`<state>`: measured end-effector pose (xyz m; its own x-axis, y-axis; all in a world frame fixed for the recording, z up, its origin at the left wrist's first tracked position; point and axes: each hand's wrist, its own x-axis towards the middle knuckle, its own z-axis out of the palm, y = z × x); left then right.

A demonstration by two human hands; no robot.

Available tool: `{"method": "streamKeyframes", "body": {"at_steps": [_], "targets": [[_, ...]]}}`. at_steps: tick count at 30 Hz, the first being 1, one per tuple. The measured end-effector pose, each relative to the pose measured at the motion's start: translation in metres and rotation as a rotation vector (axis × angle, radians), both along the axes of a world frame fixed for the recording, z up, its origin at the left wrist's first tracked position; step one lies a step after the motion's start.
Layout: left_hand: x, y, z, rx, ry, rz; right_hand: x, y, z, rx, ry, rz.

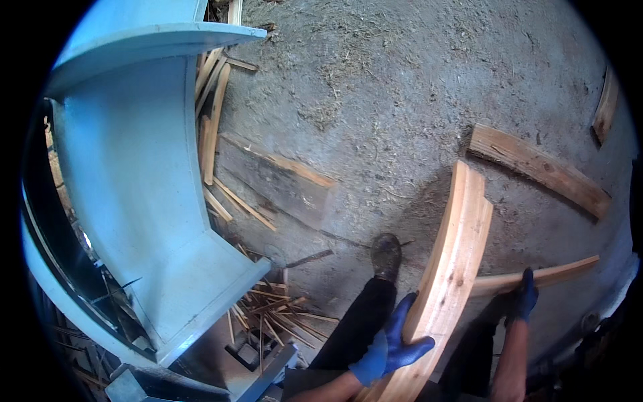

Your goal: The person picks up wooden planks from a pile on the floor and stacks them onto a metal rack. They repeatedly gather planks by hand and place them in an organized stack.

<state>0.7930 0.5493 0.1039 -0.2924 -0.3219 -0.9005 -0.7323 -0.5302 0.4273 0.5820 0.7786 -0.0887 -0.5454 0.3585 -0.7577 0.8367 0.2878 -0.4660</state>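
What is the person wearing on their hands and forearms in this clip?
Both hands wear blue work gloves: the left hand shows a snug glove ending at the wrist, and the right hand a matching darker-looking one. The forearms below the gloves are bare, with no sleeves, watch or markings visible.

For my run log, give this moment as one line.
left hand: gripping wide plank | right hand: gripping thin strip | beside: blue machine
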Motion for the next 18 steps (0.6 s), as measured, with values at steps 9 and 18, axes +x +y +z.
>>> {"method": "streamKeyframes", "body": {"at_steps": [9, 18], "targets": [[0.003, -0.003, 0.005, -0.018, 0.025, 0.056, 0.019, -0.066, 0.265, -0.226, -0.036, 0.498], [-0.007, -0.011, 0.016, 0.053, 0.14, 0.115, 0.076, -0.148, 0.256, -0.132, -0.001, 1.235]]}}
